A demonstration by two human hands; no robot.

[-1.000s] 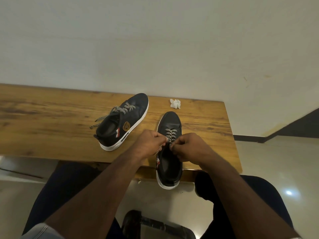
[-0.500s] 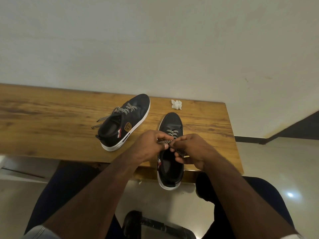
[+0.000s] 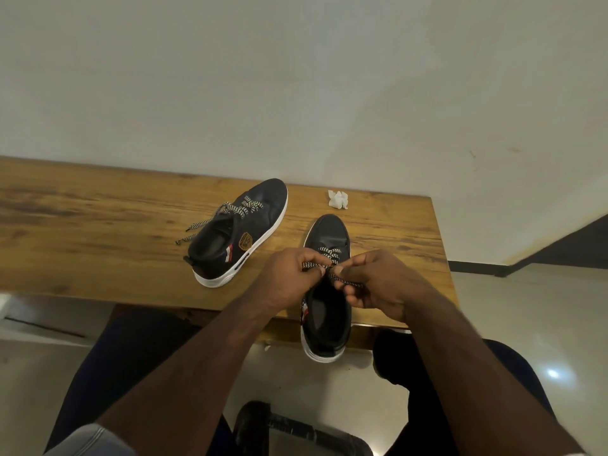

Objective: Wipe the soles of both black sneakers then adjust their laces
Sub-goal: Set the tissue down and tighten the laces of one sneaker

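Two black sneakers with white soles stand upright on a wooden table [image 3: 98,225]. The near sneaker [image 3: 329,235] points away from me, its heel hanging over the table's front edge. My left hand [image 3: 289,281] pinches one end of its black-and-white lace [image 3: 316,265] over the tongue. My right hand [image 3: 378,284] grips the other lace end [image 3: 348,284], which crosses its fingers. The two hands meet above the shoe's opening. The far sneaker [image 3: 237,232] sits to the left, angled, with its loose laces [image 3: 197,230] trailing onto the wood.
A crumpled white tissue [image 3: 338,199] lies near the table's back edge, right of the far sneaker. A plain wall stands right behind the table. My knees in dark trousers are under the front edge, over a pale tiled floor [image 3: 526,324].
Both hands have pulled the lace ends back from the eyelets towards me, drawing them out over the shoe's opening. The right hand has turned and now has a lace end across its fingers.
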